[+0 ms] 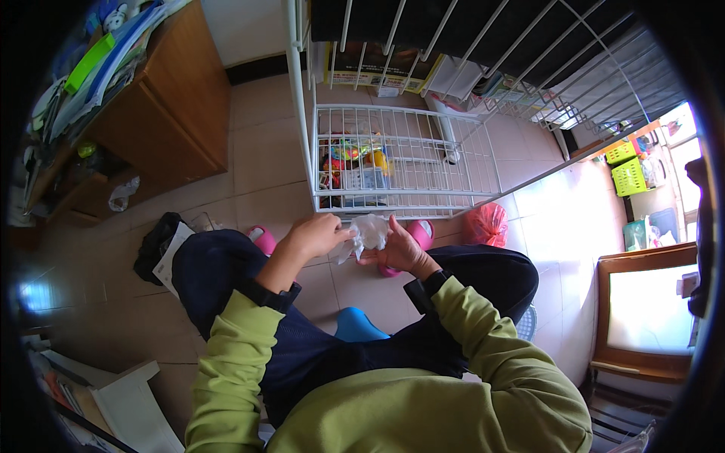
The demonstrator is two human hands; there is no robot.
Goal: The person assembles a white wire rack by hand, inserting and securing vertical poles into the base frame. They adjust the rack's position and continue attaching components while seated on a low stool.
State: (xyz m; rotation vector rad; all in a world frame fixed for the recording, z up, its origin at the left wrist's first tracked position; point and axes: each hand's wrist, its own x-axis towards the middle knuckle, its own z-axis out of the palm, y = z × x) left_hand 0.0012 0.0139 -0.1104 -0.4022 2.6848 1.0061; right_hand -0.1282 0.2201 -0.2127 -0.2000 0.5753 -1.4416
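Both hands are on a crumpled clear plastic bag (368, 232) above the knees: left hand (313, 234) pinching its edge, right hand (400, 249) cupping underneath. Looks light, floppy and slippery, so probably best gripped by bunched folds.

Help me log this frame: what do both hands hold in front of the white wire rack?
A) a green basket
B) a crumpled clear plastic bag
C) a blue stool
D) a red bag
B: the left hand and right hand both pinch a crumpled clear plastic bag just below the wire rack.
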